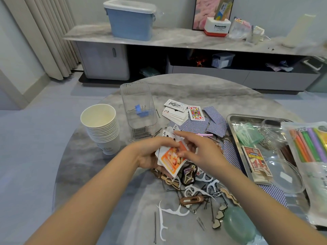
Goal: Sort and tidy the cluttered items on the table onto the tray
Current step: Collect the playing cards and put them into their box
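My left hand [150,154] grips a small bunch of playing cards and an orange-and-white packet [172,160] above the middle of the round table. My right hand [200,151] pinches the packet's upper edge with thumb and fingers. A black 4 card [166,134] sticks up behind the packet. More cards lie beyond: a face-up stack [175,114], a king of diamonds [195,113] and blue-backed cards [215,123]. The metal tray [233,119] stands at the right with a red card box [256,161], a green floss-pick pouch [247,134] and a bag of coloured straws [309,144].
A stack of paper cups [102,128] stands at the left. A clear bin [139,110] holding blue binder clips stands behind my hands. Floss picks [169,211], hair clips [192,200], bobby pins, paper clips and a green oval case [238,225] litter the near table.
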`<state>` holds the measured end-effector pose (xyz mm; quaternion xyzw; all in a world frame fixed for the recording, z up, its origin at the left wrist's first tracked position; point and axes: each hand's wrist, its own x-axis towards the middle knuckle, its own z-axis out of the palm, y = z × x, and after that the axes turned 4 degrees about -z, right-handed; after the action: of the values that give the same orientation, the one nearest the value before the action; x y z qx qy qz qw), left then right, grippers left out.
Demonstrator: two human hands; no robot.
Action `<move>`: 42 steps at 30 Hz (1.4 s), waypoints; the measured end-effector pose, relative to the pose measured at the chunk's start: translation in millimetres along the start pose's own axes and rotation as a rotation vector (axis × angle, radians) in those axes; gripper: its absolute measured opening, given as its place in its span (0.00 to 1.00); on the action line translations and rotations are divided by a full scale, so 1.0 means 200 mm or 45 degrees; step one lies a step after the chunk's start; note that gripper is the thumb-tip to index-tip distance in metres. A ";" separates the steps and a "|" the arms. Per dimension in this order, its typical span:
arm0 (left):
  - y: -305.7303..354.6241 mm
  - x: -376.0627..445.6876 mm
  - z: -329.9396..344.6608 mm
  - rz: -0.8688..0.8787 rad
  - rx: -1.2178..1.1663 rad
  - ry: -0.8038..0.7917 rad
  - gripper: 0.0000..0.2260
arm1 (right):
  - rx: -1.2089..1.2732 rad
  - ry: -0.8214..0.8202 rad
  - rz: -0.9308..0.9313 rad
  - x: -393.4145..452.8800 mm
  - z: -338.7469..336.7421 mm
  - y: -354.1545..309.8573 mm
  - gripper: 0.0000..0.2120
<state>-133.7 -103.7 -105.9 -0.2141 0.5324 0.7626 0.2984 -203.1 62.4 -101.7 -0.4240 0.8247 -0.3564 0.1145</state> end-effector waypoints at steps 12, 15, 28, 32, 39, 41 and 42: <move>0.00 0.01 -0.02 -0.062 -0.020 0.216 0.09 | -0.547 -0.083 0.365 0.21 0.08 0.20 0.31; 0.02 0.03 -0.01 0.079 -0.155 0.299 0.10 | -0.625 -0.154 0.376 0.24 0.10 0.18 0.36; 0.02 0.07 0.05 0.157 -0.245 0.499 0.09 | -0.790 0.127 0.277 0.12 0.04 0.06 0.11; 0.02 0.08 0.09 0.119 -0.263 0.498 0.10 | -0.419 0.351 0.327 0.08 0.01 0.05 0.11; 0.00 0.14 0.13 0.257 -0.272 0.392 0.25 | 0.271 0.468 0.126 0.01 0.10 -0.06 0.08; 0.00 0.14 0.13 0.253 -0.339 0.425 0.18 | 0.539 0.401 0.150 0.01 0.10 -0.07 0.09; 0.01 0.14 0.13 0.245 -0.386 0.435 0.14 | 0.650 0.364 0.174 0.01 0.10 -0.07 0.08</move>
<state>-154.6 -73.2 -113.6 -0.3305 0.4725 0.8115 0.0945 -185.3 46.1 -106.3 -0.2707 0.7427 -0.5997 0.1239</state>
